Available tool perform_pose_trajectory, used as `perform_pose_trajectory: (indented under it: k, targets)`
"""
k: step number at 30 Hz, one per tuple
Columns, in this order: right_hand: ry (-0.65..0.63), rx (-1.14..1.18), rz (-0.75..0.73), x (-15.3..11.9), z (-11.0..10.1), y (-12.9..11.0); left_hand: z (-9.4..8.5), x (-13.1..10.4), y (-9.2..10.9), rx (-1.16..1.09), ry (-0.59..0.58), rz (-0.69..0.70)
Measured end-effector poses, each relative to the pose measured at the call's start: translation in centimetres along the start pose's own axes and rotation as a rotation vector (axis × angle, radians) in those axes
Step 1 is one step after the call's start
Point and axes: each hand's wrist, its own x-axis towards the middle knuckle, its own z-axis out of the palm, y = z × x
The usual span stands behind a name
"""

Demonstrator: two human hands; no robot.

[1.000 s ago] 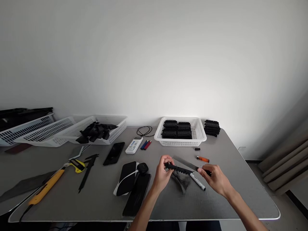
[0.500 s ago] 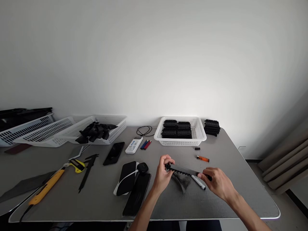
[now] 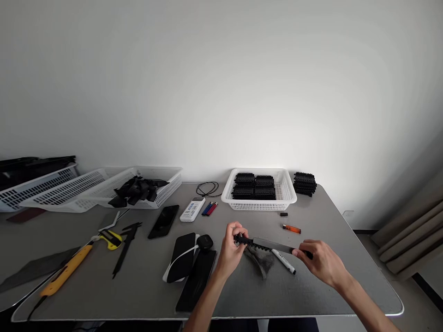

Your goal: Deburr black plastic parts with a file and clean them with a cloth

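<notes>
My left hand (image 3: pixel 232 247) is closed around one end of a black toothed strip (image 3: pixel 243 240), held just above the table. In my right hand (image 3: pixel 320 261) is the dark handle of a flat metal file (image 3: pixel 273 245). The file's grey blade lies along the strip and seems to touch its upper side. Below them on the table are a crumpled dark grey cloth (image 3: pixel 262 263) and a white marker (image 3: pixel 284 263), both partly hidden by the strip and file.
Behind my hands stands a white basket (image 3: pixel 259 206) with stacked black toothed pieces; another stack (image 3: pixel 305 183) sits to its right. An orange lighter (image 3: pixel 291 228) lies nearer. Leftward are phones (image 3: pixel 163 221), a power bank (image 3: pixel 192 209), a caliper (image 3: pixel 126 246) and a yellow-handled tool (image 3: pixel 67 271).
My right hand has drawn the file to the right along the strip, uncovering more of the strip's left end. My left hand has shifted slightly left with the strip.
</notes>
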Motion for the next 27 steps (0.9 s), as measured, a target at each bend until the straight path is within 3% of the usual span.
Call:
perform_pose_trajectory:
  k: [8, 14, 21, 24, 27]
  targets:
    - [0.007, 0.045, -0.032, 0.1, 0.3, 0.5, 0.1, -0.4, 0.6, -0.01, -0.002, -0.032]
    - [0.086, 0.15, 0.101, 0.6, -0.1, 1.3, -0.3, -0.3, 0.3, 0.015, 0.015, -0.017]
    - [0.061, 0.399, 0.167, 2.6, 2.4, -2.4, 1.0, -0.7, 1.0, 0.028, -0.142, 0.185]
    - [0.018, 0.436, 0.138, 3.5, 2.7, -3.0, 1.1, -1.0, 1.1, 0.013, -0.232, 0.206]
    - [-0.045, 0.478, 0.087, 4.1, 2.5, -2.8, 0.9, -1.2, 0.9, 0.01, -0.252, 0.2]
